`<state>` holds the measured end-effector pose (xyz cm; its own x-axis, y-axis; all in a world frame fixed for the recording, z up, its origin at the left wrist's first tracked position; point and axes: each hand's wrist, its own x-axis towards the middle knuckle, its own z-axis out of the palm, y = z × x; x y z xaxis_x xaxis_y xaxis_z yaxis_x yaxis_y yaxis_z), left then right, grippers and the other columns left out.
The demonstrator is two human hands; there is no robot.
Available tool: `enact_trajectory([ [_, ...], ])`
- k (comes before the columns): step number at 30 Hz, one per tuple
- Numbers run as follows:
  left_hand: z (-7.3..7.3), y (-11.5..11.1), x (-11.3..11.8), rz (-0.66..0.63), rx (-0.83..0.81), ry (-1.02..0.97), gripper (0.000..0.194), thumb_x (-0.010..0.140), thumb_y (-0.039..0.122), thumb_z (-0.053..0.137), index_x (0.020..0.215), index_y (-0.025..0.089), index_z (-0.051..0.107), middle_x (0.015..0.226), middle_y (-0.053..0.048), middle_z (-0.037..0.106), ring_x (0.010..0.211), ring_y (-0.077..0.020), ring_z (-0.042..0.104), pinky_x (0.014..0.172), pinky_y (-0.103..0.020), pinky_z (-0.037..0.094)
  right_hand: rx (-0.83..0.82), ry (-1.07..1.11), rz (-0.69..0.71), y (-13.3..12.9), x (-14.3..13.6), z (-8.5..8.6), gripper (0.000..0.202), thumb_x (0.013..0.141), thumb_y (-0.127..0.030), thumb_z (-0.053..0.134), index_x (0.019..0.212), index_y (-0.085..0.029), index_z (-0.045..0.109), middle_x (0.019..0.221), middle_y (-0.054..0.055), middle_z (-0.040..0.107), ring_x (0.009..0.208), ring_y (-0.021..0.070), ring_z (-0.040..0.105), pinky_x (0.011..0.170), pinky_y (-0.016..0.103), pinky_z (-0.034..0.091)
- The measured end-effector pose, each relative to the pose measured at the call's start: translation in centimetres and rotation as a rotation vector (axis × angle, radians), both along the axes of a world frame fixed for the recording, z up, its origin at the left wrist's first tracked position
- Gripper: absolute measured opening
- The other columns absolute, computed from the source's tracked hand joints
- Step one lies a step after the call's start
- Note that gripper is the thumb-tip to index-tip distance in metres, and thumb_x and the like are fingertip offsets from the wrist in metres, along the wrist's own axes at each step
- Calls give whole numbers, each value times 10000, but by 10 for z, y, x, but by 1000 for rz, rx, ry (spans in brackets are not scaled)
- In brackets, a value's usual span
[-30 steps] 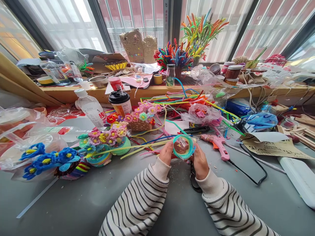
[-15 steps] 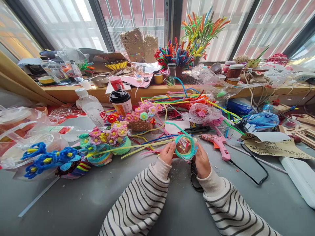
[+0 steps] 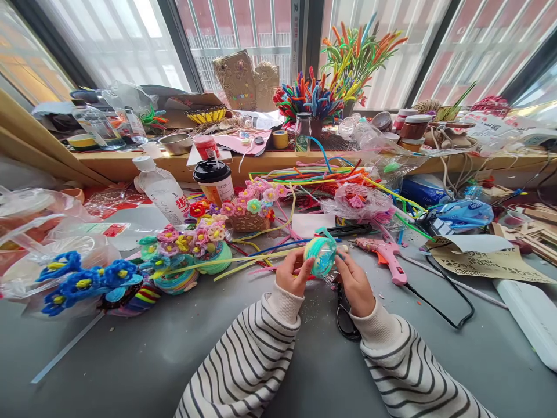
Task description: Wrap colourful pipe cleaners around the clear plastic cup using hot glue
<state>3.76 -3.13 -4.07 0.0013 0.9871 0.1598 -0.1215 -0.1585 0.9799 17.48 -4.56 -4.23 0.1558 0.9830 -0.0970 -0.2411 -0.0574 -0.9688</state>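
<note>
A small clear cup wrapped in turquoise and yellow pipe cleaner is held tilted on its side above the grey table. My left hand grips its left side between thumb and fingers. On the right, my right hand pinches the cup's edge with its fingertips. Black-handled scissors lie on the table just below my right hand, their blades hidden. Long yellow pipe cleaners lie to the left of my left hand.
A pink glue gun with a black cord lies to the right. Pipe-cleaner flowers fill the left side. Behind the hands are a black-lidded paper cup, a plastic bottle and a black cutter. A white slab lies far right.
The wrapped cup has turned from its round opening facing me to showing its side. Both hands have shifted their fingers around it, and its loose turquoise end now curls close on top.
</note>
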Motion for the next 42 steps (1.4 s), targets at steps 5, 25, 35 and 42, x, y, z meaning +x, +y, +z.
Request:
enact_trajectory([
  [5, -2, -3, 3, -207, 185, 75, 634, 637, 354, 705, 1198, 154, 490, 1226, -148, 541, 1087, -264, 541, 911, -357, 443, -61, 50, -2, 2, 0, -2, 454, 638, -550, 609, 900, -180, 641, 854, 57, 694, 680, 189, 622, 489, 268, 475],
  [25, 5, 2, 5, -118, -286, -396, 491, 473, 346, 801, 909, 153, 684, 945, -65, 701, 975, -255, 603, 887, -343, 459, -98, 82, 62, -3, -1, 12, 465, 592, -622, 617, 661, -162, 640, 549, 42, 656, 499, 206, 630, 505, 342, 541],
  [35, 6, 11, 0, -105, -602, -523, 486, 626, 483, 691, 891, 85, 604, 712, -73, 696, 652, -156, 675, 589, -210, 552, -75, 41, 101, -3, -2, 17, 493, 541, -611, 660, 742, -162, 626, 522, 21, 645, 487, 170, 620, 464, 279, 511],
  [42, 10, 11, 2, -118, -670, -553, 498, 670, 456, 666, 960, 60, 577, 720, -88, 695, 652, -158, 676, 574, -212, 552, -114, 74, 134, -2, -6, 15, 436, 561, -514, 690, 815, -176, 582, 591, -6, 643, 482, 165, 625, 428, 269, 514],
])
